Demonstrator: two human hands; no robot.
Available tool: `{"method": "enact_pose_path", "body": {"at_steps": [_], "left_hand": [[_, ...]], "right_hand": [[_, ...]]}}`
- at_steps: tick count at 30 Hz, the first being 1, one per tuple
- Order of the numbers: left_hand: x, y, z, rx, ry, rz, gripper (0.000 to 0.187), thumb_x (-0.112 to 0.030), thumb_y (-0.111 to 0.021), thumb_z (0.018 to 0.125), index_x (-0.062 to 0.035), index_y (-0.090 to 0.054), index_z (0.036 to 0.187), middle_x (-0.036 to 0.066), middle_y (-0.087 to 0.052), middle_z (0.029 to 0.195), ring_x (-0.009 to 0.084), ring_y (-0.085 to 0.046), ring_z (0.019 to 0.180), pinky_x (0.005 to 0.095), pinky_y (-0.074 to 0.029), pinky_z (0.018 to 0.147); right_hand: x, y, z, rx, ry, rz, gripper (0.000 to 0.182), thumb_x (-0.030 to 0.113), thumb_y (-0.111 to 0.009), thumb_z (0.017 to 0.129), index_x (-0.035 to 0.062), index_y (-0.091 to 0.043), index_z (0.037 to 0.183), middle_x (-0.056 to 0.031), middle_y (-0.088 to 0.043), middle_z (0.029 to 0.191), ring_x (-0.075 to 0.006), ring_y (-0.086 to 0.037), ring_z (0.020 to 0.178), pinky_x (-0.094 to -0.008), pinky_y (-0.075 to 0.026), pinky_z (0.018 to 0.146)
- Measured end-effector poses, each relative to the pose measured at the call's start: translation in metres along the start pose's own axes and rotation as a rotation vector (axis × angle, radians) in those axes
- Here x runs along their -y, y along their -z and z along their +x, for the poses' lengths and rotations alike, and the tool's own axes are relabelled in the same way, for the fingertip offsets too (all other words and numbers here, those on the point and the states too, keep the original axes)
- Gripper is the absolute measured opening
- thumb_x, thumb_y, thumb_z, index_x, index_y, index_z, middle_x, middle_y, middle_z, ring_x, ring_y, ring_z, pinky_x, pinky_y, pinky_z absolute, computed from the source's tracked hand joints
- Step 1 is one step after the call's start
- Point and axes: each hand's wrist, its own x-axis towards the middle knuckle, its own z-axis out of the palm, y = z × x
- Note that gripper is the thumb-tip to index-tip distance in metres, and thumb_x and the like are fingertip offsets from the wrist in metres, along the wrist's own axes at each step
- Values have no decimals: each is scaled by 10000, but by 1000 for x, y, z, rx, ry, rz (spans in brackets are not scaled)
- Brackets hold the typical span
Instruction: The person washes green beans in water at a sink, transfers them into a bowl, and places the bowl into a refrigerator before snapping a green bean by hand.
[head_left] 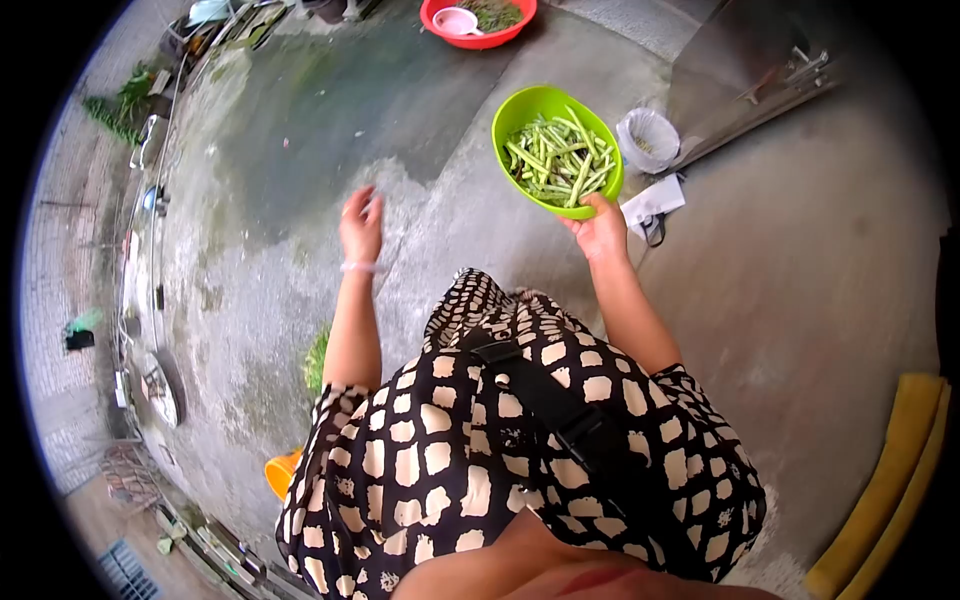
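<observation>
My right hand grips the near rim of a bright green plastic bowl, thumb over the edge. Inside the bowl lies a heap of cut green bean pieces, seen from above. The bowl is held out in front of me, to the right of centre, above the concrete floor. My left hand hangs in the air to the left, apart from the bowl. Its fingers are loosely apart and slightly blurred, with nothing in them. A pale bracelet circles that wrist.
A red basin with greens and a pink scoop stands ahead on wet concrete. Right of the bowl are a lined waste bin and a white box-like item. Yellow rolled pads lie at lower right.
</observation>
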Motion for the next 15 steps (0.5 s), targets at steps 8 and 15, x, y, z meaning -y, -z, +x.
{"method": "enact_pose_path", "body": {"at_steps": [8,15], "left_hand": [[245,22,44,-191,354,-83,238,-119,-597,811,33,-600,995,115,-641,916,170,-597,828,264,-466,746],[172,-116,213,90,-52,-39,275,-159,-608,815,6,-588,1034,107,-637,947,162,-590,857,266,-460,770]], "right_hand": [[-69,67,104,-28,149,128,512,-44,-435,751,34,-327,1245,-186,-465,1180,-409,-518,1019,-585,-481,777],[-110,133,153,-163,258,418,570,-46,-430,727,35,-334,1283,-195,-418,1255,-405,-438,1129,-607,-436,847]]}}
